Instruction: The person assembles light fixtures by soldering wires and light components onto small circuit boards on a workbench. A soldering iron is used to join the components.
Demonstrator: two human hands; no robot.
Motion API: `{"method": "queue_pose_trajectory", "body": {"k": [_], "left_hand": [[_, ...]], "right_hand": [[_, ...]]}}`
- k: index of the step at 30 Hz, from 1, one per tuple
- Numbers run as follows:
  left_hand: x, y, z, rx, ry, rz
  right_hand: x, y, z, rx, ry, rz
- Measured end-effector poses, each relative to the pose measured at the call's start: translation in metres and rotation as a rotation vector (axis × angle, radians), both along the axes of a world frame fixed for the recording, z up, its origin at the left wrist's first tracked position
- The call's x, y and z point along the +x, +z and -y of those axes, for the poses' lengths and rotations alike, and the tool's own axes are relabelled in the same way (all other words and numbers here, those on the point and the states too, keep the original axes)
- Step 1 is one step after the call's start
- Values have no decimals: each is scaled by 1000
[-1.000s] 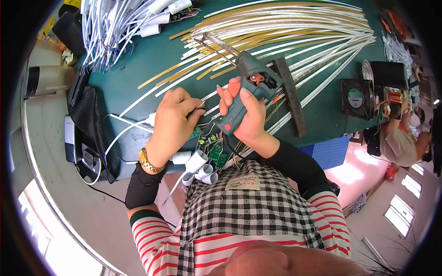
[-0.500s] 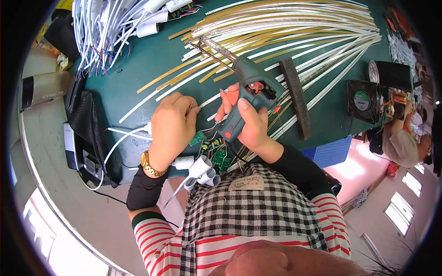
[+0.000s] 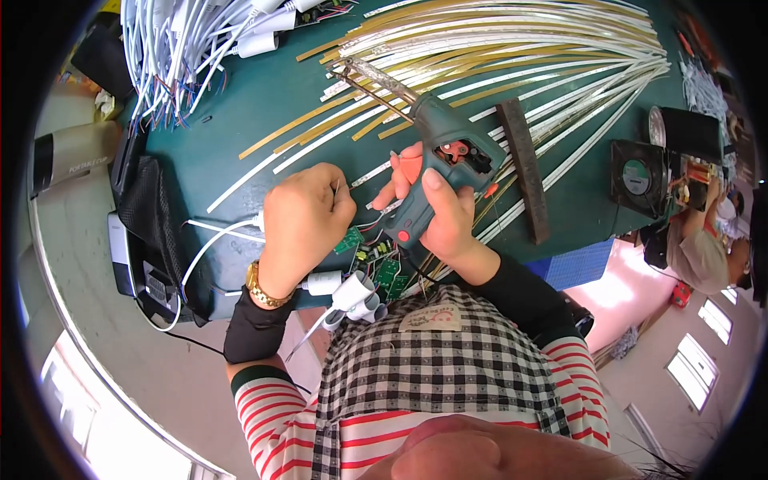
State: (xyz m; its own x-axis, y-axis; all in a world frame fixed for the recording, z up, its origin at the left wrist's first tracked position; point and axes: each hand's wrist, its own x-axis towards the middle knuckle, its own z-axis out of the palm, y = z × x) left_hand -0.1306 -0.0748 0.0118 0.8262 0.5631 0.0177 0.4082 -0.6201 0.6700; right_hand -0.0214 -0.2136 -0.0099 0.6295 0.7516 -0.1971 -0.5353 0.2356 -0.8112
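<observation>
My right hand (image 3: 448, 220) is wrapped round the grip of a dark green soldering gun (image 3: 412, 208). The gun's metal barrel points up and to the left, over the strips. Left of it, my left hand (image 3: 308, 216) is closed with its fingers curled in; a thin wire-like line shows by the fingertips, but what they pinch is hidden. Just below the hands lie small green circuit boards (image 3: 390, 276) with thin wires. White cylindrical lamp caps (image 3: 352, 290) with cables rest at the table's near edge.
Long white and tan LED strips (image 3: 496, 60) fan across the green table (image 3: 240, 144). A dark metal bar (image 3: 524, 172) lies over some strips. Bundled white cables (image 3: 180, 56) sit at the far left, a black fan (image 3: 636, 178) at the right. A person (image 3: 696, 244) works beyond it.
The soldering gun and my right hand have shifted slightly right and down. My left hand's fingers are curled in more, at nearly the same place.
</observation>
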Motion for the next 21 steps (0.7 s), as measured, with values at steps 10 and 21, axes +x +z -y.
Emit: {"method": "queue_pose_trajectory", "body": {"k": [10, 21], "left_hand": [[3, 1, -4, -73, -71, -45], [2, 3, -6, -66, -56, -119]], "right_hand": [[1, 2, 0, -10, -39, 28], [-2, 31, 57, 80, 93, -16]]}}
